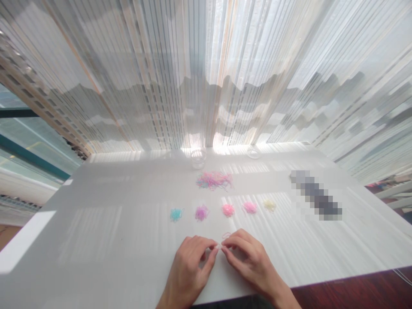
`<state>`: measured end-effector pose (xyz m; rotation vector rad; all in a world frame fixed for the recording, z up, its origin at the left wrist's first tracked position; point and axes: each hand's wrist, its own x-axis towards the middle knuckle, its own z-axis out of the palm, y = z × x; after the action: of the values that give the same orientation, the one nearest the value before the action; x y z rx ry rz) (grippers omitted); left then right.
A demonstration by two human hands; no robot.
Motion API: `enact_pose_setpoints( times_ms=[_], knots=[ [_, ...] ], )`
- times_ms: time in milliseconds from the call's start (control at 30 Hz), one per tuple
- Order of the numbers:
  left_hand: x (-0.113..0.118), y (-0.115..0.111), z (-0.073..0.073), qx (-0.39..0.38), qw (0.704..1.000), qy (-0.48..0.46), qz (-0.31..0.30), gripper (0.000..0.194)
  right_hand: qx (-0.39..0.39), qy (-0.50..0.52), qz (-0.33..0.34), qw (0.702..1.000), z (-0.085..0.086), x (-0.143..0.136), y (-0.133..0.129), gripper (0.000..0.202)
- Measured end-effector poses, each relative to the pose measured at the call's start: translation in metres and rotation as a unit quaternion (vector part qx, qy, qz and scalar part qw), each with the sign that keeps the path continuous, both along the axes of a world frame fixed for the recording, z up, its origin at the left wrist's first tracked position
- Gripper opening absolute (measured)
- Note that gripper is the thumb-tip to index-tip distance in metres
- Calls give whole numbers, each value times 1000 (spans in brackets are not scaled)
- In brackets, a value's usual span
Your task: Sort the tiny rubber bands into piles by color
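Note:
Above the near part of the white table, my left hand and my right hand meet fingertip to fingertip. Each one pinches with thumb and forefinger. Between them shows a tiny pale rubber band, mostly hidden by the fingertips. Just beyond the right fingers lies a pink rubber band. Farther off, small heaps of thin rubber bands form a row: turquoise, purple, coral pink, light pink and pale yellow. Behind the row is a larger mixed-colour pile.
A clear round container stands at the back of the table, with a clear flat lid or dish to its right. At the right lies a dark, pixelated long object. Striped sheer curtains hang along the far edge.

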<state>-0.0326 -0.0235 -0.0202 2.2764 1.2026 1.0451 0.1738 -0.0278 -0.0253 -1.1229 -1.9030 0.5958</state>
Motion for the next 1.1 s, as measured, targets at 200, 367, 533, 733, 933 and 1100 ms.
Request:
enact_pose_setpoints(
  times_ms=[200,367,533,733,933,1100],
  knots=[
    [0,0,2,-1,1000,-3,-4,11,-5,-2,-2,1000,2,0,-1,9],
    [0,0,0,0,1000,1,-2,11,-13,-2,1,1000,4,0,-1,9],
    [0,-1,1,-2,1000,6,-6,14,-8,-5,-2,1000,2,1,0,10],
    [1,-1,3,-5,1000,6,-8,13,-13,2,9,1000,6,0,-1,10],
    [1,-1,2,-3,1000,6,-10,12,2,-4,4,1000,7,1,0,9],
    [0,0,0,-4,1000,7,-10,12,0,-7,-8,1000,4,-1,0,11]
  ],
)
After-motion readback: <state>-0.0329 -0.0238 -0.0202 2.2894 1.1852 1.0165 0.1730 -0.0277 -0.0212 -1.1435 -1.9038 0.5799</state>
